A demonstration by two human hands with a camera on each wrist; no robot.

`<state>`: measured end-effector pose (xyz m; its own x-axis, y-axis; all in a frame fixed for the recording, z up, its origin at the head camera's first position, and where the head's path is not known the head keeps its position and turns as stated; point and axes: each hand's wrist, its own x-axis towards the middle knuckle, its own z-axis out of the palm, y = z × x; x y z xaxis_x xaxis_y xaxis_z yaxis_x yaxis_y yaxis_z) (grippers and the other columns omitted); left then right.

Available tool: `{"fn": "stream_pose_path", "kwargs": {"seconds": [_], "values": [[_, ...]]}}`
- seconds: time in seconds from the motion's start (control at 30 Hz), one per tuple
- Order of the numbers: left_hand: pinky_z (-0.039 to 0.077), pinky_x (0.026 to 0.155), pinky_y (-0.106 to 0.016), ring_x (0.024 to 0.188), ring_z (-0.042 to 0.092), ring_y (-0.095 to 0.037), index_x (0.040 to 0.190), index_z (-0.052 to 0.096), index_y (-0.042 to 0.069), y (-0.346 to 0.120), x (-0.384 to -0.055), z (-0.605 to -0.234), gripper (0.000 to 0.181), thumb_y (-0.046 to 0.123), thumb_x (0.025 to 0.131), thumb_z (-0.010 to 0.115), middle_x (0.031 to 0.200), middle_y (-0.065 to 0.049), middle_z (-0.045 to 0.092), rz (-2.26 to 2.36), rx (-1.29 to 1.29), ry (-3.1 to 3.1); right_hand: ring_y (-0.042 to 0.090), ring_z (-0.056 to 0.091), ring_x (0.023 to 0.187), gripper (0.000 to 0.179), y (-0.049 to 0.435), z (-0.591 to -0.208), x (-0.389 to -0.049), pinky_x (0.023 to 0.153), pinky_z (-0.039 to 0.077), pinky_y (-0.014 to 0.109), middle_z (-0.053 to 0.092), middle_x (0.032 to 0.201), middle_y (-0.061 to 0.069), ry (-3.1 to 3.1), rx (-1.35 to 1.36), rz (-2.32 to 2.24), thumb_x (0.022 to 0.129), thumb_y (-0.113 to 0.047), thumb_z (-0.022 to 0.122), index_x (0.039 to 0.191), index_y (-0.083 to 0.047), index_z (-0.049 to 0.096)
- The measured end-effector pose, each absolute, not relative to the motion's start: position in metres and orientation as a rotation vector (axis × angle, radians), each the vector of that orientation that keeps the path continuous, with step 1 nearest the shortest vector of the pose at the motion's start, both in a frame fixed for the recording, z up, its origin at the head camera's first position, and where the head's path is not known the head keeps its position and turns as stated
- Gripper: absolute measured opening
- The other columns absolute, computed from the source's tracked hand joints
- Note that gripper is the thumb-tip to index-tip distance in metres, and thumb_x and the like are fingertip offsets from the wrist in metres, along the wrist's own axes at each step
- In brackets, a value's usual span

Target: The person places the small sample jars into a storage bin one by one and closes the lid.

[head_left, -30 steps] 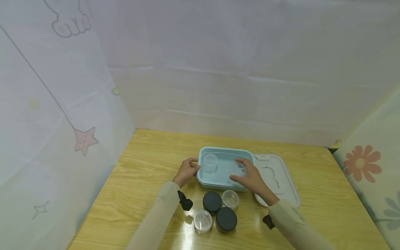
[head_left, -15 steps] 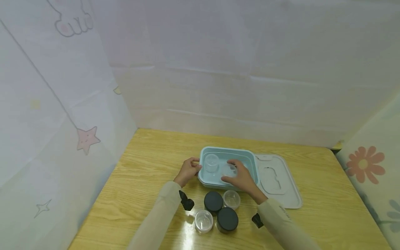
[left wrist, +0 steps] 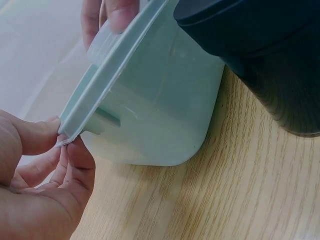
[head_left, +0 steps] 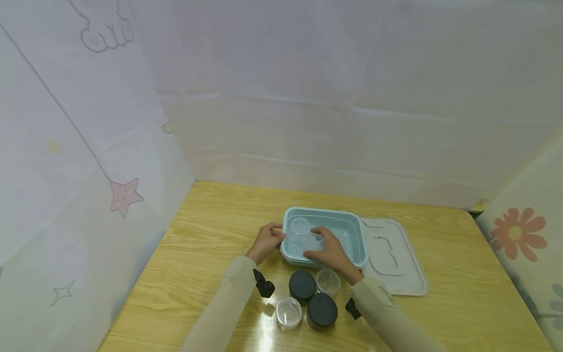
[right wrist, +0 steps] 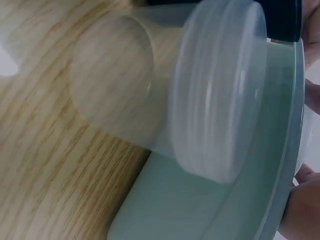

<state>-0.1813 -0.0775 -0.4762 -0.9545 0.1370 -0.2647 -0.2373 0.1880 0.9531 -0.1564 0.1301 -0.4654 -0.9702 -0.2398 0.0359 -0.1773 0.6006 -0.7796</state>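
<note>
My left hand [head_left: 265,242] pinches the left rim of a light blue plastic box [head_left: 349,237]; the left wrist view shows thumb and curled fingers on either side of the rim [left wrist: 92,105]. Inside the box, a clear round plastic jar [head_left: 300,227] stands near the left end. My right hand [head_left: 331,252] reaches over the front side and grips a second clear jar [head_left: 313,243] between thumb and fingers, close beside the first. Its lower part is partly hidden by the hand. In the right wrist view, fingers [right wrist: 307,205] show beyond the box rim.
In front of the box stand two black-lidded jars [head_left: 302,284] [head_left: 322,310] and two clear jars [head_left: 328,282] [head_left: 288,313], grouped together. A whitish rectangular lid [head_left: 406,259] lies flat on the wooden table [head_left: 220,215] to the right. Printed cloth [head_left: 281,122] hangs behind.
My right hand has slid the gripped clear jar leftward inside the box, up beside the other jar. The left hand keeps its hold on the rim.
</note>
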Motion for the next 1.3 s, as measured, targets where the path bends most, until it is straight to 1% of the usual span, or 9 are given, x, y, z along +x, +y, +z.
{"fn": "stream_pose_path", "kwargs": {"seconds": [0.13, 0.37, 0.77, 0.97, 1.17, 1.3], "values": [[0.055, 0.069, -0.026, 0.085, 0.063, -0.025, 0.128, 0.051, -0.004, -0.077, -0.182, -0.477, 0.036, 0.003, 0.093, 0.058, 0.098, -0.016, 0.061, 1.832, -0.100, 2.176, 0.040, 0.049, 0.121, 0.061, 0.125, -0.463, -0.157, 0.100, 0.041, 0.054, 0.051, 0.130, 0.025, 2.737, -0.338, -1.307, 0.076, -0.017, 0.079, 0.126, 0.004, 0.051], [0.055, 0.071, -0.027, 0.082, 0.063, -0.021, 0.129, 0.051, -0.002, -0.078, -0.181, -0.476, 0.037, 0.005, 0.094, 0.058, 0.099, -0.016, 0.061, 1.817, -0.084, 2.175, 0.037, 0.052, 0.117, 0.060, 0.118, -0.466, -0.162, 0.098, 0.043, 0.052, 0.055, 0.127, 0.022, 2.724, -0.388, -1.296, 0.075, -0.018, 0.080, 0.124, 0.004, 0.053], [0.056, 0.071, -0.029, 0.087, 0.066, -0.029, 0.130, 0.050, -0.004, -0.079, -0.183, -0.478, 0.038, 0.005, 0.094, 0.057, 0.102, -0.019, 0.061, 1.825, -0.063, 2.171, 0.036, 0.055, 0.115, 0.061, 0.107, -0.476, -0.173, 0.096, 0.045, 0.051, 0.058, 0.125, 0.018, 2.698, -0.472, -1.247, 0.073, -0.021, 0.082, 0.123, 0.001, 0.055], [0.056, 0.069, -0.028, 0.084, 0.065, -0.025, 0.130, 0.050, -0.003, -0.079, -0.183, -0.479, 0.037, 0.004, 0.094, 0.057, 0.098, -0.015, 0.061, 1.826, -0.070, 2.166, 0.035, 0.056, 0.114, 0.062, 0.105, -0.477, -0.174, 0.095, 0.046, 0.050, 0.060, 0.124, 0.017, 2.706, -0.487, -1.199, 0.073, -0.024, 0.082, 0.123, 0.000, 0.056], [0.056, 0.070, -0.029, 0.082, 0.065, -0.024, 0.130, 0.050, -0.003, -0.079, -0.183, -0.478, 0.038, 0.004, 0.094, 0.057, 0.099, -0.016, 0.061, 1.827, -0.070, 2.167, 0.036, 0.056, 0.114, 0.062, 0.105, -0.479, -0.176, 0.096, 0.046, 0.050, 0.059, 0.124, 0.019, 2.713, -0.521, -1.181, 0.074, -0.024, 0.082, 0.123, 0.002, 0.056], [0.056, 0.070, -0.029, 0.079, 0.063, -0.019, 0.131, 0.050, -0.002, -0.079, -0.184, -0.477, 0.038, 0.005, 0.094, 0.057, 0.100, -0.016, 0.061, 1.822, -0.073, 2.165, 0.036, 0.055, 0.114, 0.062, 0.106, -0.480, -0.177, 0.095, 0.046, 0.050, 0.059, 0.124, 0.019, 2.705, -0.536, -1.172, 0.075, -0.024, 0.081, 0.124, 0.003, 0.056]]}}
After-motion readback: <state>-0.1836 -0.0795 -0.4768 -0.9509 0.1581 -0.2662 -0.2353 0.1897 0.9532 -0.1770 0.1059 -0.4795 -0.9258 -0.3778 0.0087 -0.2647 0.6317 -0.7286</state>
